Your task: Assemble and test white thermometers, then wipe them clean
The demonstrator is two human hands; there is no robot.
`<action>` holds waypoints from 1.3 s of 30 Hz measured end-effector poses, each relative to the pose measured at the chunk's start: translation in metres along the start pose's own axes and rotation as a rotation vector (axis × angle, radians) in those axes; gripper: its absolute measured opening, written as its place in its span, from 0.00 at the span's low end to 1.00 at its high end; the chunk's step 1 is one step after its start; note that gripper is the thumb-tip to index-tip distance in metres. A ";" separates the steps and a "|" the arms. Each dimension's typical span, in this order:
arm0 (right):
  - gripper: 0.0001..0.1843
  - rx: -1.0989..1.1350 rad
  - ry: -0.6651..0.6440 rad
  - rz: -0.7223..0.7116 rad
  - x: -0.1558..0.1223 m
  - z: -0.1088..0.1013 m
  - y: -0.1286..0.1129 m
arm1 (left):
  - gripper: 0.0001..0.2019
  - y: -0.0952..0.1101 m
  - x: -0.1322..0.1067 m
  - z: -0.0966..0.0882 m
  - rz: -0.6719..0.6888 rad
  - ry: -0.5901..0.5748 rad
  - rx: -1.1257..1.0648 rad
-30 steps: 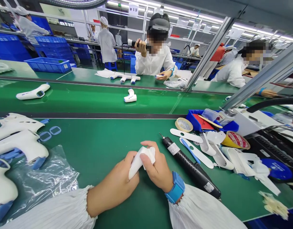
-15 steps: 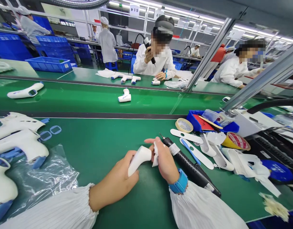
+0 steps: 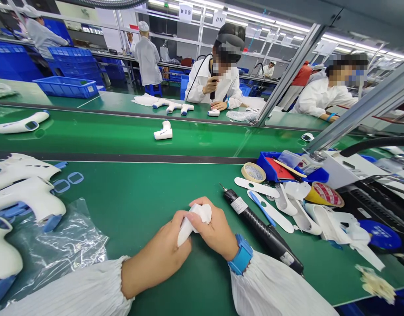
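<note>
My left hand [image 3: 164, 248] is closed round the handle of a white gun-shaped forehead thermometer [image 3: 185, 231], held above the green table. With my right hand [image 3: 219, 231], which wears a blue wrist strap, I press a crumpled white wiping cloth [image 3: 204, 212] onto the thermometer's head. Cloth and fingers hide that upper end. Right of my hands lies a black electric screwdriver [image 3: 254, 224]. On the left, more white thermometer housings [image 3: 30, 197] with blue parts rest partly over a clear plastic bag [image 3: 66, 245].
Beyond the table runs a green conveyor [image 3: 116, 136] carrying a few thermometers. A tape roll [image 3: 254, 172], a blue bin [image 3: 266, 164] and white plastic pieces [image 3: 301, 215] crowd the right. A slanting metal post [image 3: 287, 70] rises there. A co-worker [image 3: 218, 79] sits opposite with a screwdriver.
My right hand has moved left, bringing the cloth from beside the thermometer onto its head. The thermometers on the conveyor have shifted left. The co-worker opposite has lowered their screwdriver onto a part.
</note>
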State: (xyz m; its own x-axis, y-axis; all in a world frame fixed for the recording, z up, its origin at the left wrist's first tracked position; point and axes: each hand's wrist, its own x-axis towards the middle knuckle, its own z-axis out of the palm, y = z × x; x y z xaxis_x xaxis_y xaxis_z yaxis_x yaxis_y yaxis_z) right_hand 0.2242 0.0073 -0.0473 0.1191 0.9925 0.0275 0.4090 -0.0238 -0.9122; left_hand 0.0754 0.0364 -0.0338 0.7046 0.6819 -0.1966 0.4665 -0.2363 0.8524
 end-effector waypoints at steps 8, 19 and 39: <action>0.23 0.371 -0.048 0.261 0.006 0.000 -0.004 | 0.13 -0.004 -0.002 0.004 0.026 0.041 0.344; 0.22 0.638 0.058 0.321 0.010 -0.010 0.001 | 0.16 0.005 0.004 -0.010 0.008 0.019 0.040; 0.15 0.079 0.103 0.010 -0.001 0.004 -0.008 | 0.09 0.006 -0.004 -0.001 0.019 0.033 0.089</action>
State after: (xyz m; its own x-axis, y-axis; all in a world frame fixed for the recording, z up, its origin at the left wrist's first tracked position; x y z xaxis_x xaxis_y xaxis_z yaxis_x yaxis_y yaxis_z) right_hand 0.2170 0.0069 -0.0416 0.2167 0.9746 0.0567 0.3352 -0.0197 -0.9419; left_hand 0.0755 0.0330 -0.0272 0.6962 0.6989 -0.1639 0.5001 -0.3084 0.8092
